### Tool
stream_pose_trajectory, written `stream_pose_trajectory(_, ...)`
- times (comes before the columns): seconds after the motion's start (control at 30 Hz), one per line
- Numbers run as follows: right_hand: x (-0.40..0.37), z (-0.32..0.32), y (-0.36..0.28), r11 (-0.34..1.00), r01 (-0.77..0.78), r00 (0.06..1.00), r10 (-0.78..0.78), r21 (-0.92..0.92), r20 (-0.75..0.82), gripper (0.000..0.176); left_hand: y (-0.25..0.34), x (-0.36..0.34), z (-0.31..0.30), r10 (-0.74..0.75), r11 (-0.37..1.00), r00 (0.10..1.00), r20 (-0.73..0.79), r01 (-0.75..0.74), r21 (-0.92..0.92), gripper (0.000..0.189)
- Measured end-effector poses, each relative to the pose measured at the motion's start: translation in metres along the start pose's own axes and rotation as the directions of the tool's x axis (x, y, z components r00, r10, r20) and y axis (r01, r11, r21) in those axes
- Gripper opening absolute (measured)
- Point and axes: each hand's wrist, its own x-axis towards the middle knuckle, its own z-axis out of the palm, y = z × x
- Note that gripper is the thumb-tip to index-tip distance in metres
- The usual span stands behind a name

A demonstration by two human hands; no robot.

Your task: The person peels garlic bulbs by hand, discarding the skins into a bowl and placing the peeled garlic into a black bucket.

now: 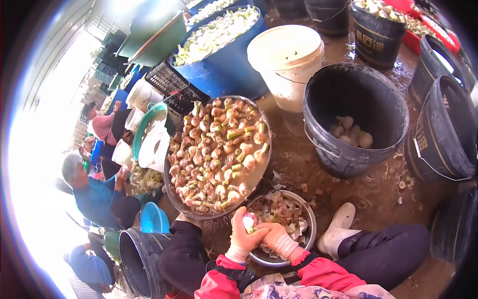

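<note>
While I hold the bulb [249, 220] over the small bowl [312, 225], both hands are closed on it.
My left hand [241, 240] wraps it from 9 o'clock and my right hand [275, 238] pinches its stem end from 3 o'clock. It looks wet, so a hard pull on the skin could make it slip into the peels.

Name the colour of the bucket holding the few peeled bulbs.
Black; the bucket shows best in the head view.
</note>
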Motion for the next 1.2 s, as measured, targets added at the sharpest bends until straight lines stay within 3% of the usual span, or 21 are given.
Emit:
stream_pose_trajectory(0.03, -0.005, -0.001, -0.014, 0.989, -0.146, 0.985, 0.145, 0.003, 0.095, 0.021, 0.018, 0.003, -0.005, -0.046, 0.997, 0.998, -0.037, 0.048, 0.053, 0.061)
stream_pose_trajectory(0.07, -0.004, 0.0, -0.015, 0.989, -0.146, 0.985, 0.145, 0.003, 0.094, 0.021, 0.018, 0.004, -0.006, -0.045, 0.998, 0.998, -0.037, 0.047, 0.052, 0.061)
stream_pose_trajectory(0.1, -0.006, 0.001, -0.014, 0.994, -0.083, 0.996, 0.086, -0.07, 0.039, 0.02, 0.014, 0.005, -0.009, -0.354, 0.891, 0.935, 0.022, 0.345, -0.296, 0.052)
stream_pose_trajectory(0.13, -0.006, 0.0, -0.015, 0.989, -0.022, 1.0, 0.02, -0.147, -0.014, 0.02, 0.009, 0.006, -0.011, -0.588, 0.588, 0.788, 0.184, 0.572, -0.572, 0.043)
stream_pose_trajectory(0.17, -0.005, -0.007, -0.017, 0.995, -0.013, 0.997, 0.006, -0.104, -0.071, 0.019, 0.002, 0.006, -0.01, -0.465, 0.702, 0.883, 0.061, 0.41, -0.582, 0.033)
stream_pose_trajectory(0.2, -0.001, -0.013, -0.007, 0.982, 0.059, 0.985, -0.087, -0.181, -0.149, 0.019, -0.002, -0.001, -0.011, -0.46, 0.704, 0.886, 0.066, 0.409, -0.58, 0.033)
stream_pose_trajectory(0.27, 0.003, -0.025, -0.004, 0.982, -0.131, 0.977, 0.104, -0.139, -0.188, 0.017, 0.026, -0.005, -0.022, -0.525, 0.513, 0.765, 0.373, 0.634, -0.578, 0.034)
stream_pose_trajectory(0.33, 0.012, -0.028, 0.023, 0.978, -0.107, 0.969, 0.062, -0.179, -0.238, 0.018, 0.031, -0.015, -0.022, -0.482, 0.551, 0.772, 0.415, 0.635, -0.542, 0.038)
stream_pose_trajectory(0.43, 0.009, -0.047, 0.03, 0.959, -0.256, 0.906, 0.195, -0.119, -0.376, 0.02, 0.06, -0.028, -0.039, -0.417, 0.343, 0.691, 0.59, 0.721, -0.602, 0.047)
stream_pose_trajectory(0.53, 0.02, -0.062, 0.058, 0.783, -0.318, 0.948, 0.262, -0.535, -0.18, 0.029, 0.054, -0.028, -0.049, -0.326, 0.357, 0.777, 0.539, 0.629, -0.691, 0.054)
stream_pose_trajectory(0.6, 0.013, -0.044, 0.055, 0.738, -0.054, 0.99, -0.049, -0.672, -0.134, 0.043, 0.035, -0.027, -0.049, -0.329, 0.405, 0.815, 0.477, 0.578, -0.708, 0.052)
stream_pose_trajectory(0.63, 0.015, -0.038, 0.062, 0.767, 0.113, 0.976, -0.203, -0.631, -0.073, 0.043, 0.029, -0.026, -0.05, -0.363, 0.601, 0.838, 0.408, 0.545, -0.585, 0.052)
stream_pose_trajectory(0.67, 0.015, -0.031, 0.062, 0.766, 0.111, 0.976, -0.204, -0.633, -0.076, 0.043, 0.022, -0.026, -0.051, -0.379, 0.76, 0.863, 0.334, 0.496, -0.421, 0.051)
stream_pose_trajectory(0.7, 0.017, -0.023, 0.062, 0.972, 0.122, 0.992, -0.117, -0.201, 0.039, 0.039, 0.015, -0.024, -0.05, -0.359, 0.841, 0.882, 0.305, 0.447, -0.304, 0.044)
stream_pose_trajectory(0.73, 0.02, -0.017, 0.058, 0.962, 0.042, 0.979, -0.093, 0.269, 0.18, 0.035, 0.019, -0.021, -0.049, -0.351, 0.843, 0.884, 0.308, 0.442, -0.308, 0.044)
stream_pose_trajectory(0.83, -0.012, -0.008, -0.014, 0.965, 0.08, 0.992, -0.054, 0.249, -0.11, 0.035, 0.031, -0.015, -0.038, -0.372, 0.747, 0.871, 0.322, 0.486, -0.453, 0.035)
stream_pose_trajectory(0.9, -0.015, -0.009, -0.022, 0.951, 0.148, 0.984, -0.114, 0.271, -0.139, 0.035, 0.03, -0.013, -0.025, -0.476, 0.484, 0.87, 0.13, 0.382, -0.787, 0.025)
stream_pose_trajectory(0.93, -0.017, -0.011, -0.029, 0.932, 0.214, 0.971, -0.169, 0.291, -0.171, 0.035, 0.031, -0.011, -0.025, -0.475, 0.486, 0.871, 0.127, 0.38, -0.787, 0.025)
stream_pose_trajectory(1.0, -0.015, -0.014, -0.032, 0.933, 0.144, 0.979, -0.087, 0.329, -0.183, 0.034, 0.035, -0.007, -0.027, -0.604, 0.496, 0.791, 0.102, 0.473, -0.728, 0.021)
stream_pose_trajectory(1.07, -0.007, -0.02, -0.019, 0.609, 0.18, 0.961, 0.059, 0.772, -0.271, 0.032, 0.039, -0.006, -0.025, -0.646, 0.491, 0.758, 0.083, 0.496, -0.716, 0.017)
stream_pose_trajectory(1.2, 0.006, -0.039, 0.003, 0.469, 0.31, 0.912, 0.099, 0.827, -0.397, 0.027, 0.042, -0.005, -0.012, -0.67, 0.263, 0.73, 0.137, 0.405, -0.875, 0.018)
